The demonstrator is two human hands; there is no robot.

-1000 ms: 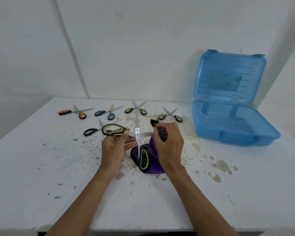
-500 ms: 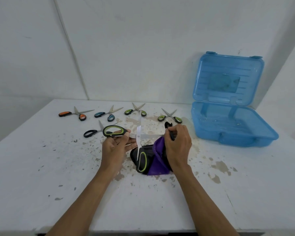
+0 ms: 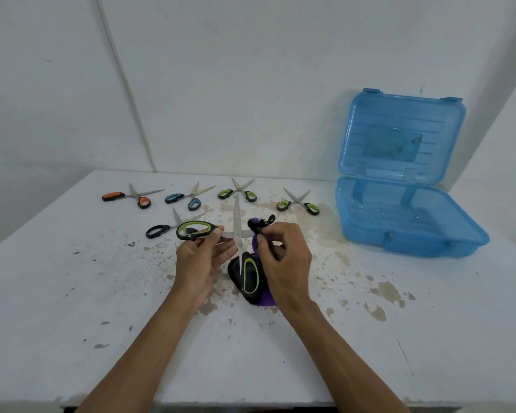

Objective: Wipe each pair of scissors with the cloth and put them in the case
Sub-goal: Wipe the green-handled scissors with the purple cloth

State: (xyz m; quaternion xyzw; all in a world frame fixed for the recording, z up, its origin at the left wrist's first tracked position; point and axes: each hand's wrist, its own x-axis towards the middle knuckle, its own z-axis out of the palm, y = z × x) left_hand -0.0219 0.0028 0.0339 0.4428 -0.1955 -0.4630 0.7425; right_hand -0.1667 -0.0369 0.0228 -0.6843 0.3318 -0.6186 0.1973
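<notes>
holding a big pair of green-black scissors (image 3: 237, 234) wide open just above a stained white table (image 3: 102, 293), approx centre of view. left hand (image 3: 200, 260) grips one handle loop, fingers curled round it. right hand (image 3: 286, 260) pinches a purple-black cloth (image 3: 258, 226) round one blade. that blade runs left to right, from the pivot toward the right hand; its tip is hidden in the cloth. the 2nd blade points away from the person, w/ its handle low between the hands. judgement: the wipe should slide right along that blade's long axis, off the tip. open blue case (image 3: 411, 222) sits well to the right, nearer the right hand. five other pairs (image 3: 239, 190) lie at the back, untouched.
</notes>
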